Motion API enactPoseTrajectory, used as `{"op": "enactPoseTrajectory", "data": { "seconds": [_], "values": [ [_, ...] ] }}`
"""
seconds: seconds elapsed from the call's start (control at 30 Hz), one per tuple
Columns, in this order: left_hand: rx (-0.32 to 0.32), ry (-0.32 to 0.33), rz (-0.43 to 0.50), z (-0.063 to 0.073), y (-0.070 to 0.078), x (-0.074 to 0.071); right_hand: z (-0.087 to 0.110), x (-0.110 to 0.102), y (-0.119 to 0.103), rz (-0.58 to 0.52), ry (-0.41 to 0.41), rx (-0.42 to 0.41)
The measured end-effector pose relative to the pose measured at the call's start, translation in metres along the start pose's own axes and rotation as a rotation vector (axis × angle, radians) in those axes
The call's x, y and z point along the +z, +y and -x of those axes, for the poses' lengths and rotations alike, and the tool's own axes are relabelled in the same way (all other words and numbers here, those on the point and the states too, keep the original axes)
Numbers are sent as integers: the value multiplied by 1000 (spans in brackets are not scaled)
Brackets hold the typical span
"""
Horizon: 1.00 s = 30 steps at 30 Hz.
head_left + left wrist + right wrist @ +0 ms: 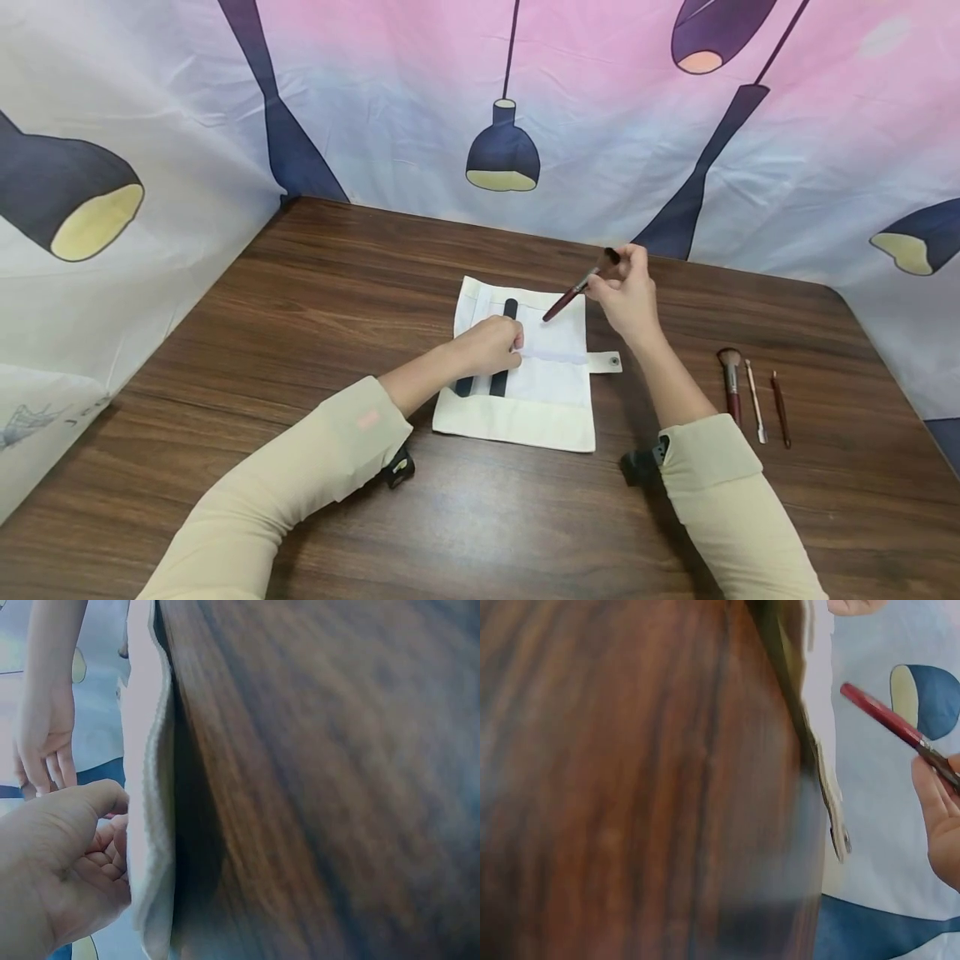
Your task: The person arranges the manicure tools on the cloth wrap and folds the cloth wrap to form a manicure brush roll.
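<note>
A cream cloth tool roll [555, 425] lies unfolded on the table, two long black strips [498, 383] tucked in its white inside. My left hand [489, 346] is over its middle, fingers curled at the cloth and covering part of one strip; in the left wrist view, thumb and fingers meet the roll's face. Above the roll's upper right corner, my right hand [628, 296] pinches a makeup brush [566, 302] near its dark bristles. The brush's dark red handle [881, 712] slants down and left, its end over the white inside.
Right of my right forearm lie another makeup brush [732, 387], a slim pale metal cuticle pusher [755, 402] and a thin dark red tool [780, 408]. A snap tab [606, 362] sticks out from the roll's right side. Lamp-patterned cloth [420, 108] hangs behind the wooden table [360, 283].
</note>
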<state>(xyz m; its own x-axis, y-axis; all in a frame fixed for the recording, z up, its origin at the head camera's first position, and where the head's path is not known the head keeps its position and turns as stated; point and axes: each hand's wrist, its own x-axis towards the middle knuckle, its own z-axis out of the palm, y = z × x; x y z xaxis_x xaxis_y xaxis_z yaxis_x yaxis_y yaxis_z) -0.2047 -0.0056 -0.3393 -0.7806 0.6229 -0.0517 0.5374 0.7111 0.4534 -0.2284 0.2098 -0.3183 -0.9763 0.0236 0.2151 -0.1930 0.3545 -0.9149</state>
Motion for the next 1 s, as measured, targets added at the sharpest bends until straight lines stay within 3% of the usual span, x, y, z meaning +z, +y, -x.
{"op": "enactPoseTrajectory", "data": {
  "seconds": [0.17,0.5,1.0],
  "values": [
    [5,5,-5,0,-1,0,-3,9,-1,-34,-128,47],
    [9,13,5,-1,-1,1,-6,18,0,2,-271,132],
    [9,-1,23,-1,-1,1,-12,25,3,126,-400,207]
  ]
}}
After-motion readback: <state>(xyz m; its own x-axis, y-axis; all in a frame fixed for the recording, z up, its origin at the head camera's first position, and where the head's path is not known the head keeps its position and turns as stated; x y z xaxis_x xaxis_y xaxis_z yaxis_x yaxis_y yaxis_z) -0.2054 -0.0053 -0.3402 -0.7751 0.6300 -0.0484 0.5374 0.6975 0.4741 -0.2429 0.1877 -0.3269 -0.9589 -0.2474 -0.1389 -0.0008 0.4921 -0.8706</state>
